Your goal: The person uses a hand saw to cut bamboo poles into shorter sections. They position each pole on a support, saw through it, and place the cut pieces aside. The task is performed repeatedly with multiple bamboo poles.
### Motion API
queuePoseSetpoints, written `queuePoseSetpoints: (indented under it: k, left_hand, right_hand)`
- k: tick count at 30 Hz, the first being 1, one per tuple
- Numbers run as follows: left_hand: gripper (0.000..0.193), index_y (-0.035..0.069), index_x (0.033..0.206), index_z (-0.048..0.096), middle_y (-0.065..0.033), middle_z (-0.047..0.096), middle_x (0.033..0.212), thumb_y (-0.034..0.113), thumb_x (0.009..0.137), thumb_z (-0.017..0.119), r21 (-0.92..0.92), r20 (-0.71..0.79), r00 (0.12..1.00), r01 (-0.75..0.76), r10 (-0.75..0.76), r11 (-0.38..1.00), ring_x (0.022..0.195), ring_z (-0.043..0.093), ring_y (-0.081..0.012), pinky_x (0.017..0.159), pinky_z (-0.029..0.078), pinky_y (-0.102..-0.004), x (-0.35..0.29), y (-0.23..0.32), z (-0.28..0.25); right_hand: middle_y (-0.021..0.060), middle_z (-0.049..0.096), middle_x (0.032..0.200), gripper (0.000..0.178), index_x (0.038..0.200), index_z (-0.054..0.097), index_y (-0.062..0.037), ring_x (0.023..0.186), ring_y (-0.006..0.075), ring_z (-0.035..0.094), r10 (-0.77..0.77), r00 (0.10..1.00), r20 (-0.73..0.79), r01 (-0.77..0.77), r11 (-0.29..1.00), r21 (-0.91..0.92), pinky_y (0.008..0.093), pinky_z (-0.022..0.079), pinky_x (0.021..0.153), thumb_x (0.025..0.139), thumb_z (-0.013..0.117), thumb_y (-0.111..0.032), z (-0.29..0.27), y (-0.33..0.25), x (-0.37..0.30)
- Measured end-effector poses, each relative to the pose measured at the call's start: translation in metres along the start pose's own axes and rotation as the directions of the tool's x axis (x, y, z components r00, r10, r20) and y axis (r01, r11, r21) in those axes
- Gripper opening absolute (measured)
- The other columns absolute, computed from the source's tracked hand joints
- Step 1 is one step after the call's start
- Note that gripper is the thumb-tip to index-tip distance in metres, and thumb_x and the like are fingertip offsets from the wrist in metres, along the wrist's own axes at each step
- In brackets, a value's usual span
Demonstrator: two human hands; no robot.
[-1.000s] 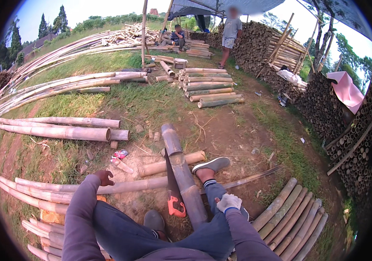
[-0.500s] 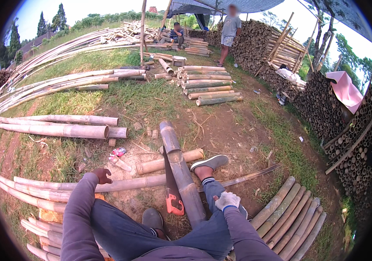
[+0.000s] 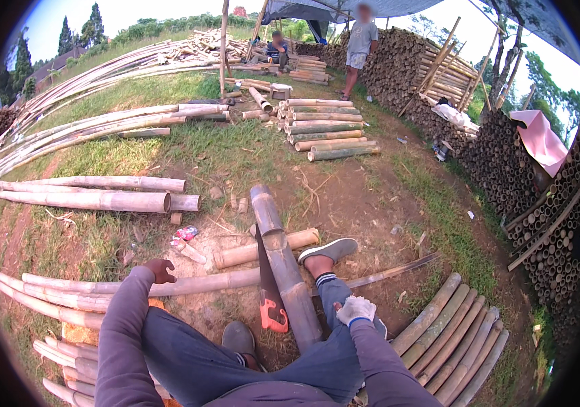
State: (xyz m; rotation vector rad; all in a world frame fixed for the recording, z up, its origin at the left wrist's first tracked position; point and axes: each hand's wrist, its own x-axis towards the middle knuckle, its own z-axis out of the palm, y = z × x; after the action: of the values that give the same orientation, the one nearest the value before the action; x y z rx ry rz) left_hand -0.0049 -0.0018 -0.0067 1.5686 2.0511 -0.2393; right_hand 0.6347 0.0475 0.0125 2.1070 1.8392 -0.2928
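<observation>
My bare left hand [image 3: 160, 270] hangs in front of my left knee, above a long bamboo pole [image 3: 215, 282]; its fingers are loosely apart and hold nothing. In a pale work glove, my right hand [image 3: 356, 311] rests curled at my right knee; whatever it may hold is hidden. Between my legs a thick bamboo pole [image 3: 290, 271] slants away, propped across a shorter bamboo piece [image 3: 236, 256]. It has a notch in its upper side. A handsaw [image 3: 273, 313] with an orange handle leans along its left side, blade tip upward, and neither hand touches it.
Cut bamboo lengths [image 3: 449, 339] lie close on my right, and long poles [image 3: 66, 298] on my left. Farther off are a stack of short lengths [image 3: 327, 127] and tall bamboo piles [image 3: 500, 156]. One person [image 3: 360, 47] stands at the back; another [image 3: 276, 51] sits.
The view has shifted very slightly. Both my hands, the saw and the bamboo keep their places.
</observation>
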Motion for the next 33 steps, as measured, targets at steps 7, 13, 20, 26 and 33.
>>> queuePoseSetpoints:
  k: [7,13,20,26,33]
  left_hand:
    - [0.072,0.015,0.145,0.067,-0.0193,0.076,0.128,0.052,0.086,0.084,-0.005,-0.017,1.000,-0.026,0.026,1.000,0.122,0.071,-0.0367,0.107,0.054,-0.0451,-0.0003,-0.0005,-0.0010]
    - [0.071,0.014,0.145,0.067,-0.0182,0.077,0.126,0.052,0.087,0.083,0.003,-0.016,0.999,-0.032,0.032,0.999,0.121,0.072,-0.0357,0.106,0.055,-0.0442,-0.0033,0.0011,-0.0027]
    - [0.073,0.015,0.146,0.066,-0.0191,0.075,0.131,0.054,0.086,0.083,0.012,-0.003,1.000,-0.023,0.023,1.000,0.125,0.070,-0.0368,0.109,0.053,-0.0446,-0.0019,0.0019,-0.0005]
    - [0.074,0.015,0.145,0.067,-0.0207,0.070,0.140,0.055,0.085,0.083,-0.009,0.014,1.000,-0.007,0.007,1.000,0.131,0.065,-0.0396,0.112,0.051,-0.0455,-0.0037,-0.0006,-0.0023]
    - [0.073,0.016,0.145,0.067,-0.0208,0.071,0.138,0.055,0.085,0.083,-0.016,0.012,1.000,-0.010,0.010,1.000,0.130,0.066,-0.0394,0.112,0.052,-0.0457,-0.0046,-0.0011,-0.0015]
  right_hand:
    - [0.0176,0.074,0.134,0.072,0.136,0.072,-0.0064,0.130,0.0349,0.069,0.004,1.000,0.010,-0.004,1.000,-0.009,0.0485,0.052,0.109,0.099,0.059,-0.066,0.0025,0.0002,0.0021]
    - [0.0177,0.074,0.135,0.072,0.137,0.072,-0.0066,0.131,0.0352,0.068,0.002,1.000,0.018,-0.002,1.000,-0.017,0.0491,0.052,0.110,0.099,0.058,-0.067,0.0003,-0.0009,0.0001]
    - [0.0176,0.074,0.135,0.073,0.137,0.071,-0.0067,0.130,0.0353,0.069,0.010,1.000,-0.001,-0.010,1.000,-0.026,0.0489,0.052,0.109,0.099,0.058,-0.068,0.0085,0.0012,0.0039]
    - [0.0176,0.074,0.134,0.072,0.136,0.072,-0.0074,0.129,0.0353,0.069,0.005,1.000,-0.005,-0.005,1.000,-0.022,0.0481,0.052,0.109,0.099,0.059,-0.068,0.0049,-0.0003,0.0015]
    - [0.0178,0.073,0.135,0.073,0.139,0.070,-0.0067,0.130,0.0355,0.068,0.004,1.000,0.002,-0.004,1.000,-0.014,0.0492,0.051,0.110,0.099,0.058,-0.067,0.0044,-0.0005,0.0009]
